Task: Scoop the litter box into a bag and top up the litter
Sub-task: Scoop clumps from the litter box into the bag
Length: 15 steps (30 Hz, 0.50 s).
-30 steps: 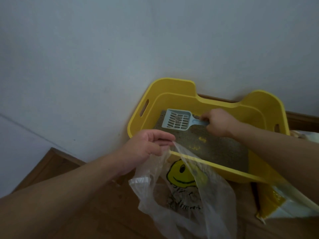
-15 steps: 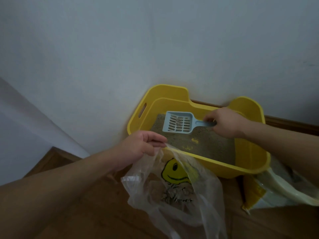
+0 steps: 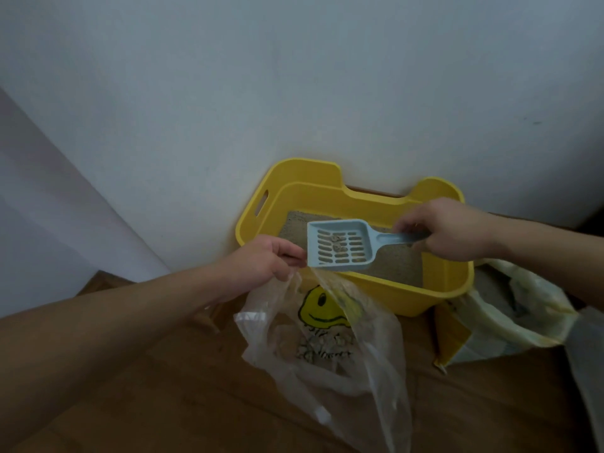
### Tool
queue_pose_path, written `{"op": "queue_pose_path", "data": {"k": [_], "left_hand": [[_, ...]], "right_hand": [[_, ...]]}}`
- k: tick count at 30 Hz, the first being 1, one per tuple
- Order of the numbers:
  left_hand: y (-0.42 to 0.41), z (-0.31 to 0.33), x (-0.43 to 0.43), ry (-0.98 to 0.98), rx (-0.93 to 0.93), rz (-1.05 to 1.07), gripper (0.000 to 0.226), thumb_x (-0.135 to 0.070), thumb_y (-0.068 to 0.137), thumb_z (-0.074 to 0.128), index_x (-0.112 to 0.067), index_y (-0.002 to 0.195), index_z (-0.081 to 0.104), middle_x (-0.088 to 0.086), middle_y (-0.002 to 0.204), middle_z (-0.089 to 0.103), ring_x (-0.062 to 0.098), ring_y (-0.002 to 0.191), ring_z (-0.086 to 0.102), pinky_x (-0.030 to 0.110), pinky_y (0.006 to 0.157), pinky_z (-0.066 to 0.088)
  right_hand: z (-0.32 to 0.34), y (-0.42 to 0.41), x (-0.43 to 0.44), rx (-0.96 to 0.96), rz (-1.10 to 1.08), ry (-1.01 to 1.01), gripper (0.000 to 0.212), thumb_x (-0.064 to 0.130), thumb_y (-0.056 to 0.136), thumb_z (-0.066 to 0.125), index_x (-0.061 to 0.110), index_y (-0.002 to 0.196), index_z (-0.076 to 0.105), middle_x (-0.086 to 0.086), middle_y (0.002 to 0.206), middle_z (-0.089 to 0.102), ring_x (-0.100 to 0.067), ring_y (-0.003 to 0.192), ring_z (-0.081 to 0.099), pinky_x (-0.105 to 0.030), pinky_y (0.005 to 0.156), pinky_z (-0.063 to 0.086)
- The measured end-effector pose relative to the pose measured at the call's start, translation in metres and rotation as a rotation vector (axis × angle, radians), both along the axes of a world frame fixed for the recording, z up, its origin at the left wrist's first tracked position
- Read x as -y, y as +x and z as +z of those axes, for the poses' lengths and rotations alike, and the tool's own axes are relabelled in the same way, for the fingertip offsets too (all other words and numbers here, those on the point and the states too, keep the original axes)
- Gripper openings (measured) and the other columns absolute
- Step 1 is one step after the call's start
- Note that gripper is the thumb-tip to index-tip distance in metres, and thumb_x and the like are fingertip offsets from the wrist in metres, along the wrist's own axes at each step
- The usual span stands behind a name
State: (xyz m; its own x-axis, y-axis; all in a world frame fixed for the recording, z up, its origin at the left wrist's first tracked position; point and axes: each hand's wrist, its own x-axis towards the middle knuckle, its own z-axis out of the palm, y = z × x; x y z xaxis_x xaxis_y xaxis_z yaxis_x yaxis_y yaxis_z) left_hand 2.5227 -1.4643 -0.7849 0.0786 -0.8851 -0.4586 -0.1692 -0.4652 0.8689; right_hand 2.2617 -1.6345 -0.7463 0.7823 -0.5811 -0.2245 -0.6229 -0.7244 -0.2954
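Observation:
A yellow litter box (image 3: 425, 299) stands on the floor against the wall, with grey litter (image 3: 397, 261) inside. My right hand (image 3: 447, 228) grips the handle of a light blue slotted scoop (image 3: 340, 245). A few clumps lie in the scoop, which hangs over the box's near rim. My left hand (image 3: 261, 259) pinches the rim of a clear plastic bag (image 3: 327, 341) with a yellow smiley print, holding its mouth up just below the scoop. Some clumps lie inside the bag.
An opened yellow and white litter sack (image 3: 500, 308) leans on the floor to the right of the box. The floor (image 3: 163, 403) is brown wood. A white wall (image 3: 294, 93) rises directly behind the box.
My right hand has lifted the scoop out of the litter and brought it toward me and the left, over the box's near rim above the bag mouth. My left hand still holds the bag.

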Motion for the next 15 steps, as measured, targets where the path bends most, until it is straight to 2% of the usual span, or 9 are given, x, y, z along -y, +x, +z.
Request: {"op": "queue_pose_path", "data": {"k": [3, 5, 7, 10, 15], "left_hand": [[-0.004, 0.002, 0.002, -0.012, 0.034, -0.002, 0.06, 0.028, 0.071, 0.04, -0.007, 0.112, 0.068, 0.006, 0.117, 0.072, 0.013, 0.112, 0.067, 0.03, 0.1, 0.051], [-0.004, 0.001, 0.002, -0.01, 0.074, 0.011, 0.059, 0.027, 0.072, 0.041, -0.008, 0.11, 0.068, 0.007, 0.117, 0.072, 0.015, 0.113, 0.067, 0.033, 0.101, 0.051], [-0.003, 0.001, 0.002, 0.001, 0.111, 0.014, 0.058, 0.026, 0.072, 0.043, -0.009, 0.112, 0.067, 0.01, 0.118, 0.071, 0.016, 0.114, 0.066, 0.038, 0.105, 0.049], [-0.003, 0.002, 0.002, 0.001, 0.125, 0.02, 0.057, 0.025, 0.073, 0.043, -0.007, 0.115, 0.065, 0.015, 0.119, 0.069, 0.014, 0.114, 0.065, 0.036, 0.106, 0.047], [-0.004, 0.002, 0.003, -0.013, 0.101, 0.023, 0.056, 0.024, 0.07, 0.044, -0.009, 0.108, 0.067, 0.011, 0.114, 0.071, 0.012, 0.112, 0.066, 0.036, 0.106, 0.048]], "right_hand": [[0.002, -0.006, -0.011, -0.007, 0.066, 0.038, 0.031, 0.005, 0.08, 0.072, 0.029, 0.101, 0.072, 0.017, 0.087, 0.068, 0.002, 0.081, 0.06, -0.018, 0.07, 0.048], [0.004, -0.008, -0.019, -0.028, 0.112, 0.072, 0.032, 0.005, 0.08, 0.073, 0.033, 0.094, 0.069, 0.018, 0.081, 0.065, 0.007, 0.076, 0.057, -0.01, 0.063, 0.042], [0.004, -0.009, -0.029, -0.052, 0.165, 0.106, 0.032, 0.005, 0.079, 0.073, 0.035, 0.087, 0.066, 0.015, 0.08, 0.065, 0.004, 0.076, 0.058, -0.014, 0.065, 0.045], [0.002, -0.008, -0.042, -0.093, 0.22, 0.152, 0.03, 0.006, 0.083, 0.07, 0.031, 0.1, 0.071, 0.013, 0.091, 0.069, -0.001, 0.084, 0.061, -0.028, 0.076, 0.051], [-0.008, -0.005, -0.054, -0.151, 0.295, 0.163, 0.033, 0.007, 0.086, 0.065, 0.032, 0.108, 0.07, 0.015, 0.096, 0.067, 0.002, 0.087, 0.059, -0.023, 0.076, 0.049]]}}
